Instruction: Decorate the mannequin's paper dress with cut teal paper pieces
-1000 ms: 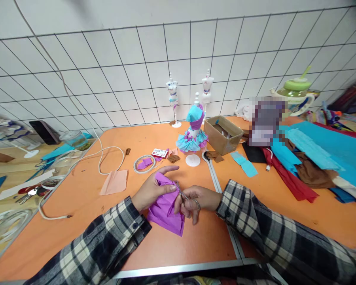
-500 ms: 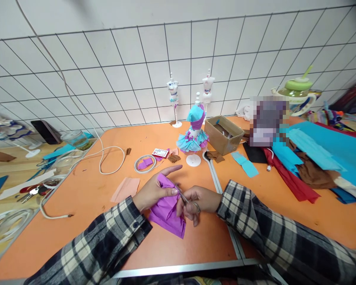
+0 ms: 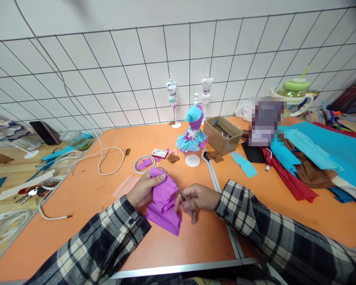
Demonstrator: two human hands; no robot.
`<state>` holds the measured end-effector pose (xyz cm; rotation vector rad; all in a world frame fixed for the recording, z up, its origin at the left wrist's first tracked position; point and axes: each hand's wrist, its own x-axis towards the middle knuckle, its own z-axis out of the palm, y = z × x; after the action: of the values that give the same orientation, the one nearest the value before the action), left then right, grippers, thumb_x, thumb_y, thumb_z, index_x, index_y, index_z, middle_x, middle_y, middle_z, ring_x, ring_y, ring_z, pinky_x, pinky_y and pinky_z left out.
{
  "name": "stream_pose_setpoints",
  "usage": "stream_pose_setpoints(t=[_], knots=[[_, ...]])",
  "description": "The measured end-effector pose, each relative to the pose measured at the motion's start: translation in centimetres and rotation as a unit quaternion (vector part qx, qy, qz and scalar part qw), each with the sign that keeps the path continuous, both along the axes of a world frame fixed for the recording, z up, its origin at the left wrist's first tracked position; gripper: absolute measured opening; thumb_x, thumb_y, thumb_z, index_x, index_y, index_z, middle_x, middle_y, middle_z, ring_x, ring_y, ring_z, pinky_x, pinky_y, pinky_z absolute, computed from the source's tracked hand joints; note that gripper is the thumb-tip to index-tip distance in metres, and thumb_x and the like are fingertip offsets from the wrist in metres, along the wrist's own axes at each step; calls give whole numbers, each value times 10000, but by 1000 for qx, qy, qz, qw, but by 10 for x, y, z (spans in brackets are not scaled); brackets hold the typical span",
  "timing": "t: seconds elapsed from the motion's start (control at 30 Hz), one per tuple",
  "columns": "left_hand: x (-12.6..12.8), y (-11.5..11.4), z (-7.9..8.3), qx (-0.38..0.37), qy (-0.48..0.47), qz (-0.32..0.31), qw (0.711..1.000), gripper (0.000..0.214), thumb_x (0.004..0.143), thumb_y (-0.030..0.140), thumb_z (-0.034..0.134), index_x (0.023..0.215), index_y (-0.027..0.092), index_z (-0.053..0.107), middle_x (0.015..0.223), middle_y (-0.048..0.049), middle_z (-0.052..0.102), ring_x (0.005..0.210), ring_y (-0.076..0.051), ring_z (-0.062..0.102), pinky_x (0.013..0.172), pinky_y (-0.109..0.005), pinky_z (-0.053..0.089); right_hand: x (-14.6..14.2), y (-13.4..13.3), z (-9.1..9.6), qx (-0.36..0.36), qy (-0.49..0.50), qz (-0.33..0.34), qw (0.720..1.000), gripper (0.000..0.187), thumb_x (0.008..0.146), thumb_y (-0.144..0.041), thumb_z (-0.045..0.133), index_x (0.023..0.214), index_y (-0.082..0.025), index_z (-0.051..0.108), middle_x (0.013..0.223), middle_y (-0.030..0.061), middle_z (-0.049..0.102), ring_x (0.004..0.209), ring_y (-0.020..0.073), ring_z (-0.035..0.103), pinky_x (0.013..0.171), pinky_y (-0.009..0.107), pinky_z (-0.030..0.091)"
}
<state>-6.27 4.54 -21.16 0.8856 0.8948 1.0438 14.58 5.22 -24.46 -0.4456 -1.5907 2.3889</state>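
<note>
A piece of purple crepe paper is pinched at its upper left by my left hand, thumb on top. My right hand has its fingers in the handles of small metal scissors, whose blades reach the paper's right edge. The paper's lower part hangs over the orange table. Beyond my hands stands a mini dress form in a blue and purple ruffled dress. A peach paper piece lies left of my left hand.
Behind are a cardboard box and two white mannequins. A roll of tape and a small red-and-white box lie ahead. Coloured paper is heaped right. A white cable loops at left.
My left hand has shifted slightly left, its index finger now curled behind the purple paper, which shows more of its upper part. The scissors stay at its right edge.
</note>
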Motion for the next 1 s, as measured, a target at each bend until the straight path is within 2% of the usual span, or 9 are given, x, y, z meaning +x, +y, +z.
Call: stream_pose_setpoints(t=[0.07, 0.17, 0.33, 0.4, 0.5, 0.6, 0.87, 1.0], knots=[[-2, 1, 0, -24, -6, -8, 1000, 245, 656, 302, 797, 726, 127, 640, 630, -15, 664, 560, -129, 616, 576, -232, 500, 0, 0, -1, -4, 0, 13, 1000, 511, 683, -550, 726, 937, -112, 660, 584, -47, 526, 508, 56, 536, 498, 198, 560], [-4, 0, 3, -26, 28, -28, 999, 258, 688, 335, 770, 748, 103, 675, 720, -70, 703, 604, -152, 638, 589, -247, 514, 1, 0, 0, -12, -1, 25, 1000, 507, 690, -545, 724, 944, -110, 661, 592, -45, 528, 512, 53, 533, 516, 202, 564], [-5, -2, 5, -4, 33, -87, 996, 390, 649, 344, 802, 959, 139, 683, 805, -62, 713, 698, -173, 658, 655, -260, 517, 2, -1, 4, -30, -5, 22, 999, 595, 670, -618, 699, 952, -96, 651, 631, -22, 552, 507, 62, 548, 498, 211, 563], [-5, -3, 4, -8, 51, -99, 994, 343, 630, 309, 818, 892, 128, 689, 781, -54, 709, 689, -166, 655, 656, -252, 508, 2, -2, 6, -39, -1, 18, 999, 616, 652, -628, 708, 946, -90, 650, 653, -9, 561, 534, 73, 557, 490, 214, 565], [-4, -2, 1, -17, 64, -66, 996, 245, 640, 274, 810, 784, 121, 683, 736, -46, 706, 670, -164, 653, 665, -262, 504, 2, -2, 7, -44, 7, 30, 999, 614, 642, -612, 725, 953, -87, 652, 680, 1, 562, 582, 85, 560, 496, 219, 571], [-3, 0, -1, -24, 54, -48, 997, 238, 646, 276, 804, 777, 121, 681, 720, -42, 705, 659, -165, 650, 666, -272, 501, 2, -2, 5, -42, 9, 38, 998, 601, 658, -597, 721, 978, -93, 654, 698, 5, 560, 613, 89, 558, 514, 221, 575], [-2, -3, 1, -18, 89, -106, 990, 262, 640, 296, 809, 754, 111, 663, 715, -39, 690, 640, -152, 624, 641, -262, 478, 3, -1, 3, -30, 10, 40, 999, 593, 675, -589, 714, 1004, -98, 666, 709, 10, 559, 619, 89, 564, 526, 215, 574], [1, -3, -1, 12, 98, -81, 992, 262, 628, 258, 817, 755, 131, 627, 689, -4, 658, 637, -132, 601, 623, -235, 457, 2, -1, 3, -32, 11, 37, 999, 605, 682, -597, 703, 1022, -99, 661, 717, 10, 552, 630, 91, 555, 533, 221, 574]])
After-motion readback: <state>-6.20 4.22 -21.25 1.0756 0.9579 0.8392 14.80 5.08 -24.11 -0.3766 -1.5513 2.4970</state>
